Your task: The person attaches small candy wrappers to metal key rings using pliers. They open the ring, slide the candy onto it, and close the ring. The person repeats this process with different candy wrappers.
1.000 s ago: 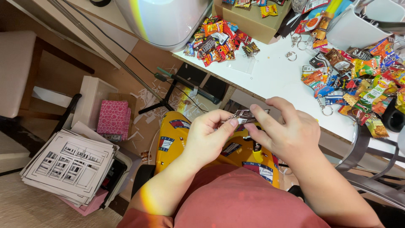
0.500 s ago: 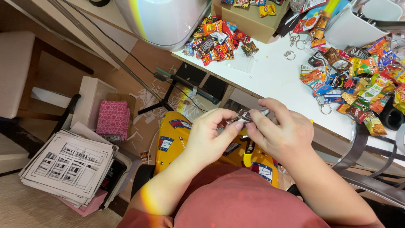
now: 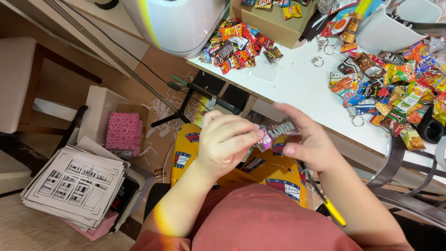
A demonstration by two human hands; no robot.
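Note:
My left hand (image 3: 227, 142) and my right hand (image 3: 309, 142) meet in front of my chest, just below the edge of the white table (image 3: 302, 88). Between their fingertips I hold a tiny dark and purple snack-wrapper charm (image 3: 275, 132). The left fingers pinch its purple end. The right thumb and forefinger hold the dark end, and the other right fingers are spread. A tool with a yellow handle (image 3: 332, 209) sticks out beneath my right wrist.
Piles of small bright snack-wrapper charms (image 3: 237, 44) (image 3: 395, 88) and loose metal key rings (image 3: 317, 60) lie on the table. A cardboard box (image 3: 274, 23) and a white container (image 3: 385, 28) stand at the back. On the floor: a paper stack (image 3: 74, 186), a pink box (image 3: 123, 132).
Both hands have dropped a little lower in view and the charm has turned between the fingers. The right fingers have spread further apart.

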